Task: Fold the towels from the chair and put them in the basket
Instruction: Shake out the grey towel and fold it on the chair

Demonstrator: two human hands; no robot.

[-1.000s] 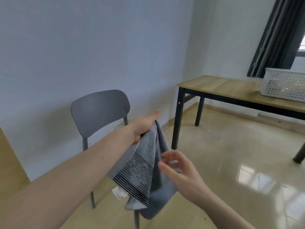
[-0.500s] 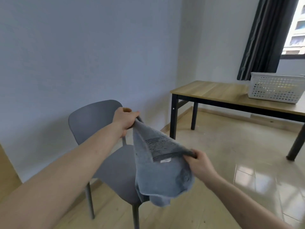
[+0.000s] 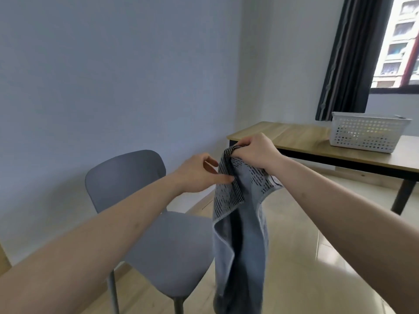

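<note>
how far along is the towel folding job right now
Done: the chair seat shows no towels, and coloured shapes show through the basket wall on the table, though I can't identify them. In hand: the right hand grips the grey towel, hanging unfolded; the left hand touches its edge. Left: folding it and putting it in the basket.

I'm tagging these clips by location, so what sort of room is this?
Probably a sparsely furnished room in a flat or a small office: a grey chair, a wooden table carrying a white basket, and a dark curtain beside a window facing an apartment block.
</note>
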